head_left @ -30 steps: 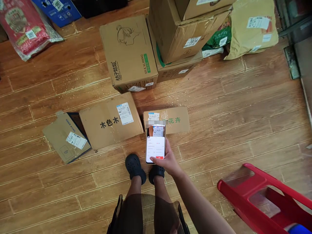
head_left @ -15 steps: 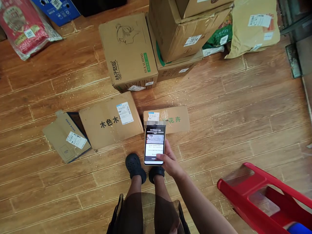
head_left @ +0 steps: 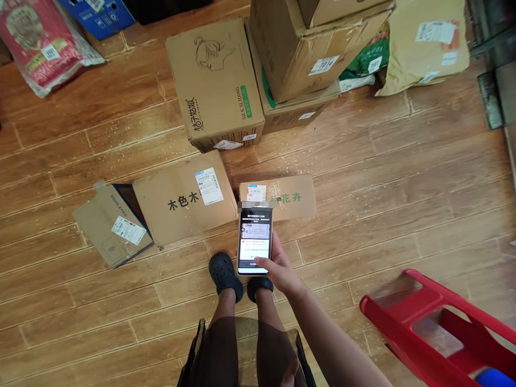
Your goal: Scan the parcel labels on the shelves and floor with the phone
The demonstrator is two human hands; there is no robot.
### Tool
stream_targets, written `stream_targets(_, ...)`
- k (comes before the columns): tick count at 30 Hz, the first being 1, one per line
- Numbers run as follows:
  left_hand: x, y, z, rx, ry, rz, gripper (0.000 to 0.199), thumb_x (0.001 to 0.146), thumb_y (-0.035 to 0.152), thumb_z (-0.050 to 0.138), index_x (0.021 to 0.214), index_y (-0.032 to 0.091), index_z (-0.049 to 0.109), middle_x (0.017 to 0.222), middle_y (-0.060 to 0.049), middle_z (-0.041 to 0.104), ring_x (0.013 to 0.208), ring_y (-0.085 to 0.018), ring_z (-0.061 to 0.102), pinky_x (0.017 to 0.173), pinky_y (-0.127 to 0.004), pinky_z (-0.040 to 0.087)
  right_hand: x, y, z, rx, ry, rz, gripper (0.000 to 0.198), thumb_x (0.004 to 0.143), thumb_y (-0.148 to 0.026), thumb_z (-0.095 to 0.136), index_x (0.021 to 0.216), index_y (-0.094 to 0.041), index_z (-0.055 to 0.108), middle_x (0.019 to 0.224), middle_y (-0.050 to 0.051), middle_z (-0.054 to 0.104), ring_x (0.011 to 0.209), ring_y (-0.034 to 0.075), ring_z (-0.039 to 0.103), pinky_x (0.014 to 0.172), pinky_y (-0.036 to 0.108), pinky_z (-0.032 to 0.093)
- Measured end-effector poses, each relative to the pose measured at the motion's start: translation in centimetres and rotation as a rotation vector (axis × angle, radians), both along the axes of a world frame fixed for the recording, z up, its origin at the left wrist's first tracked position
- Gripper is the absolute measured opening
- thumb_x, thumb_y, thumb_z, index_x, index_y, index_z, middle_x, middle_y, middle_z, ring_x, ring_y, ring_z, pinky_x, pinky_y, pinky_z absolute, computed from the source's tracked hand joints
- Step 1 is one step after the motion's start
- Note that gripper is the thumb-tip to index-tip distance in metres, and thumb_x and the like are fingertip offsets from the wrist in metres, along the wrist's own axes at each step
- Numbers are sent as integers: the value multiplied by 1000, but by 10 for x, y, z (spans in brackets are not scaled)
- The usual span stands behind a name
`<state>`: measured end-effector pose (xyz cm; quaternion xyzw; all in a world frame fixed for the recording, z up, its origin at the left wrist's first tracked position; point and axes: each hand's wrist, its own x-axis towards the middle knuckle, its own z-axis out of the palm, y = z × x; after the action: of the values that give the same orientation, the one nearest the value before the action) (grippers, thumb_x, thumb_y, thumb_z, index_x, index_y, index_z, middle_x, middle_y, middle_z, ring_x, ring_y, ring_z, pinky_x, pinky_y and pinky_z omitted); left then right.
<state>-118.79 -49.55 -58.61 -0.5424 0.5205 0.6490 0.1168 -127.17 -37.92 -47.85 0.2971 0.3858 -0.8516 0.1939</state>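
My right hand [head_left: 282,264] is closed round a smartphone [head_left: 255,247], held upright over my feet. Its thumb lies on the lower part of the lit screen, which shows a dark page with a label photo and a white panel of text lines. Just beyond the phone is a small carton [head_left: 300,201] with green lettering and a shipping label, partly covered by the phone's top. To its left lies a flat carton [head_left: 177,215] with black characters and a white label. An opened cardboard mailer [head_left: 105,236] touches that carton's left side. My left hand is not in view.
Larger cartons [head_left: 217,80] stand stacked at the back, beside a tan parcel bag [head_left: 427,48]. A red plastic-wrapped package [head_left: 36,43] and a blue box [head_left: 100,21] are at upper left. A red plastic stool [head_left: 427,306] stands at right. Dark clogs [head_left: 223,271] are on my feet.
My right thumb has shifted slightly left on the phone screen. A small red mark now shows beside the first text line. The view has moved a little.
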Motion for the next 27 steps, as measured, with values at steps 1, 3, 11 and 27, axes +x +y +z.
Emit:
stream_targets(1, -1, 0, 1, 1, -5, 10, 35, 90, 11, 36, 103, 26, 65, 109, 8, 62, 110, -31, 58, 47, -14, 49, 0, 0, 1, -16, 5, 10, 65, 65, -19, 72, 122, -32, 45, 126, 0, 60, 118, 26, 54, 102, 44, 41)
stream_targets(3, -2, 0, 2, 4, -21, 27, 37, 91, 12, 33, 103, 26, 65, 110, 7, 62, 110, -31, 58, 47, -15, 49, 0, 0, 2, -49, 17, 29, 68, 62, -19, 73, 122, -31, 44, 126, 0, 61, 117, 27, 55, 98, 43, 44)
stream_targets(11, -8, -5, 0, 41, -36, 13, 36, 92, 12, 33, 103, 27, 63, 107, 8, 62, 110, -28, 59, 48, -14, 49, 1, -4, 1, -108, 59, 65, 72, 66, -22, 75, 126, -32, 37, 128, 2, 57, 117, 25, 55, 96, 41, 45)
stream_targets(27, -19, -16, 33, 187, -114, 108, 38, 81, 16, 62, 113, 36, 57, 110, 5, 65, 113, -30, 59, 50, -25, 59, 17, -28, 9, -431, 100, 278, 84, 61, -17, 82, 128, -31, 35, 119, 2, 58, 97, 19, 63, 77, 31, 53)
